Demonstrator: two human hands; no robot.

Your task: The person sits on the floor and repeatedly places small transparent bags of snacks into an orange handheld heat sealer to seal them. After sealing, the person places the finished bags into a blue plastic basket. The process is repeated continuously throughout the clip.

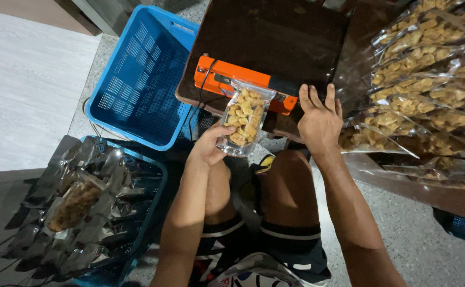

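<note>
My left hand (pixel 209 142) grips the lower edge of a clear pouch of pale nuts (pixel 244 114), holding it upright in front of an orange heat sealer (pixel 227 79). The pouch's open top lies against the sealer's front bar. My right hand (pixel 320 121) rests flat with fingers spread on the right end of the sealer and the edge of the dark wooden table (pixel 275 37) under it. It holds nothing. My knees are below both hands.
An empty blue plastic crate (pixel 137 79) stands to the left of the table. A second blue crate (pixel 155 175) at lower left holds several sealed pouches. Many filled nut pouches (pixel 429 79) lie stacked on the right. Speckled floor below.
</note>
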